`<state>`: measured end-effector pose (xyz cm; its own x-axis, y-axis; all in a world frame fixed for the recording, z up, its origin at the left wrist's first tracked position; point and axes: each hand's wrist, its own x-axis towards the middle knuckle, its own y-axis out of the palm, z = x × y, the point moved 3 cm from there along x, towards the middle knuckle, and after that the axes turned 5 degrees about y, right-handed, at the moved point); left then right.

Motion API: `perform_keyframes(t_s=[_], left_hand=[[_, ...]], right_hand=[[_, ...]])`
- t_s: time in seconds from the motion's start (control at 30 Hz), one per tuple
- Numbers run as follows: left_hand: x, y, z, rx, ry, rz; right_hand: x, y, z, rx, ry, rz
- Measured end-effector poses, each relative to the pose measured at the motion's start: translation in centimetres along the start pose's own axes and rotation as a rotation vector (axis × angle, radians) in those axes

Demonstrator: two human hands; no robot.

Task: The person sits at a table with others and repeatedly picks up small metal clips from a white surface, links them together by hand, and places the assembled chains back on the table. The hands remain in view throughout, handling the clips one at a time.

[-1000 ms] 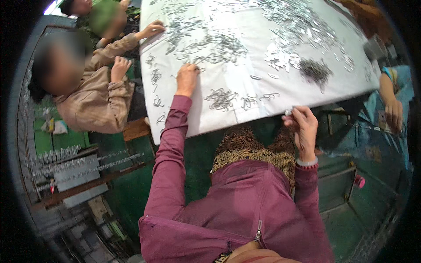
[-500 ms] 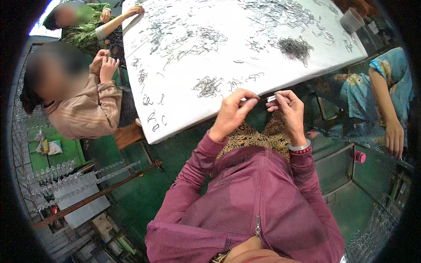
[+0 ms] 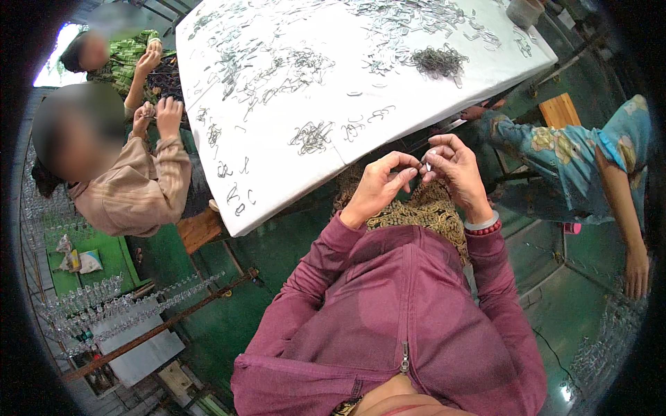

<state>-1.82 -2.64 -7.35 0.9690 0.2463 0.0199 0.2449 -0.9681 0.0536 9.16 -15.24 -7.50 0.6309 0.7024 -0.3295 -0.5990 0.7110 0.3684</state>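
Just off the near edge of the white table (image 3: 277,191), my two hands meet over my lap. My right hand (image 3: 458,173) pinches a small whitish, shiny piece (image 3: 428,166) too small to name. My left hand (image 3: 383,184) is closed in a pinch, its fingertips touching or nearly touching the right fingers. Anything between the left fingertips is hidden. On the tabletop beyond lies a loose heap of thin dark looped pieces (image 3: 312,137), with a denser dark heap (image 3: 440,64) farther right. Many small flat metallic pieces (image 3: 388,35) are scattered at the far side.
A person in a tan jacket (image 3: 132,187) sits left of the table, another in green patterned clothes (image 3: 121,66) behind. To the right are a person's blue floral clothes (image 3: 569,159) and a wooden stool (image 3: 558,109). A translucent tub (image 3: 525,12) stands at the far right corner.
My hands have come together from a small gap, and the whitish piece is now between them. The whole view has shifted, putting the table farther left. The person in green has moved an arm.
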Motion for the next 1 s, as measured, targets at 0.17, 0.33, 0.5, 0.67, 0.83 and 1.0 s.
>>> perform_keyframes(t_s=[0.17,0.33,0.5,0.67,0.83,1.0], left_hand=[[0.0,0.5,0.2,0.006,0.025,0.033],[0.3,0.6,0.2,0.108,0.023,0.054],[0.6,0.6,0.3,0.175,0.092,0.036],[0.6,0.6,0.2,0.176,0.085,0.030],[0.5,0.5,0.7,0.163,0.096,0.006],[0.5,0.4,0.5,0.340,0.335,-0.005]], right_hand=[[0.1,-0.7,0.3,-0.023,0.101,0.059],[0.2,-0.9,0.5,-0.060,0.159,0.072],[0.0,-0.3,1.0,-0.085,0.196,0.077],[0.0,-0.2,1.1,-0.114,0.200,0.076],[0.0,-0.1,1.0,-0.110,0.240,0.089],[0.0,-0.6,0.7,-0.040,0.294,0.115]])
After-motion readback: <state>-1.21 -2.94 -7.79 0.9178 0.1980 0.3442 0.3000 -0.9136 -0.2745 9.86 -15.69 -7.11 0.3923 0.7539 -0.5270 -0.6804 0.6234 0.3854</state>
